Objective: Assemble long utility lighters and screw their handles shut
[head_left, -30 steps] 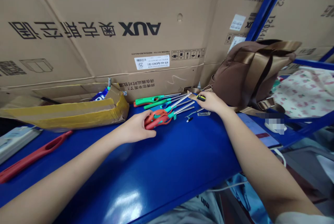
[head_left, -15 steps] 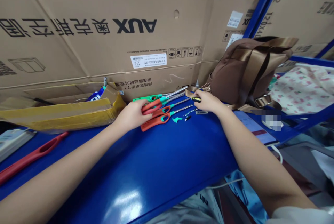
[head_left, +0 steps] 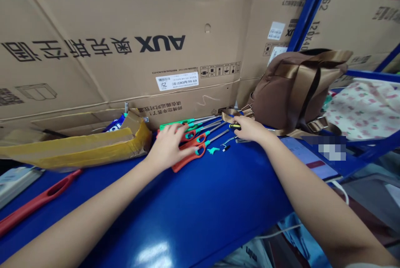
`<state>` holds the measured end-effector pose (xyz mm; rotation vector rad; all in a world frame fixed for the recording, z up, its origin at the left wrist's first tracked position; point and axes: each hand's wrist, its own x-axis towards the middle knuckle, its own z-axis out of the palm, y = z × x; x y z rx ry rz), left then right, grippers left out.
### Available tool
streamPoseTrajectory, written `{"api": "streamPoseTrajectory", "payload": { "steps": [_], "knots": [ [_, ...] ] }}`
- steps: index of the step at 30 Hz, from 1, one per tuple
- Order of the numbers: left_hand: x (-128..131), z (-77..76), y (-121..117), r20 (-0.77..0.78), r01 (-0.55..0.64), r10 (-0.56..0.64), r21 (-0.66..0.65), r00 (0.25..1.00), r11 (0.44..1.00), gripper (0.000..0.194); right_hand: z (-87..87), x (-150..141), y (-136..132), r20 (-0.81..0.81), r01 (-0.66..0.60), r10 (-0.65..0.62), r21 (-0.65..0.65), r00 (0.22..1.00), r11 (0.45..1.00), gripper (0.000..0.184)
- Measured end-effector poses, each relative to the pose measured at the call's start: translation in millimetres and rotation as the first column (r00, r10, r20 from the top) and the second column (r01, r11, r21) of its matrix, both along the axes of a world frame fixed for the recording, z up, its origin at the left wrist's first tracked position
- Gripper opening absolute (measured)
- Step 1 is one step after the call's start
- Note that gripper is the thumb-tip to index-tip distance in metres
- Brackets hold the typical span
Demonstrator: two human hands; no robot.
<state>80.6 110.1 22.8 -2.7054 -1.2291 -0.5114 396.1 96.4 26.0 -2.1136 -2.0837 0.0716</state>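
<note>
My left hand [head_left: 168,145] rests over a row of long-necked gas lighters, its thumb and fingers spread. An orange lighter [head_left: 187,158] lies nearest me under the thumb, and a green lighter [head_left: 184,122] lies at the back. Their metal tubes point right, toward my right hand [head_left: 250,129]. That hand is closed around a small screwdriver [head_left: 235,126] with a black and yellow handle; its shaft is not clearly visible. Just in front of the tubes lie a small teal plastic piece [head_left: 213,150] and a small black part with thin wires [head_left: 225,148].
A yellow-taped cardboard box [head_left: 137,137] stands at left, near a red lighter casing [head_left: 40,199]. A brown backpack [head_left: 275,93] and a tablet-like device [head_left: 308,155] sit at right. Tall cardboard [head_left: 109,10] stands behind the blue table [head_left: 187,209].
My left hand has loosened from the red-orange lighters it held, which now lie among the others. My right hand still holds the screwdriver. The view has tilted slightly up.
</note>
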Motion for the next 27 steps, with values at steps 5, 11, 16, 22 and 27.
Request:
{"api": "streamPoseTrajectory", "payload": {
  "steps": [5, 11, 16, 22, 27],
  "knots": [
    [0.8, -18.9, -29.2, -0.003, 0.277, -0.277, -0.047, 0.961, 0.96, 0.045, -4.3, -1.3, 1.6, 0.005, -0.02, 0.02, -0.003, 1.0, 1.0, 0.037],
    [-6.4, -35.1, -7.7, 0.055, 0.273, -0.27, -0.05, 0.961, 0.961, 0.036, -12.3, -4.9, 5.3, -0.002, -0.056, 0.056, 0.059, 0.998, 0.997, 0.036],
    [-8.8, -37.0, -6.0, 0.089, 0.262, -0.258, -0.045, 0.962, 0.964, 0.039, -17.6, -3.4, 9.0, -0.024, -0.065, 0.069, 0.134, 0.997, 0.989, 0.038],
    [-22.5, -25.1, -27.2, 0.138, 0.299, -0.289, -0.058, 0.947, 0.952, 0.044, -18.0, 5.9, 12.2, -0.077, -0.075, 0.09, 0.183, 0.993, 0.98, 0.037],
    [-73.6, 4.7, -47.0, 0.103, 0.14, -0.134, -0.062, 0.986, 0.988, 0.036, 0.8, 12.1, 6.4, -0.179, 0.051, 0.014, 0.354, 0.984, 0.934, 0.032]
  ]
}}
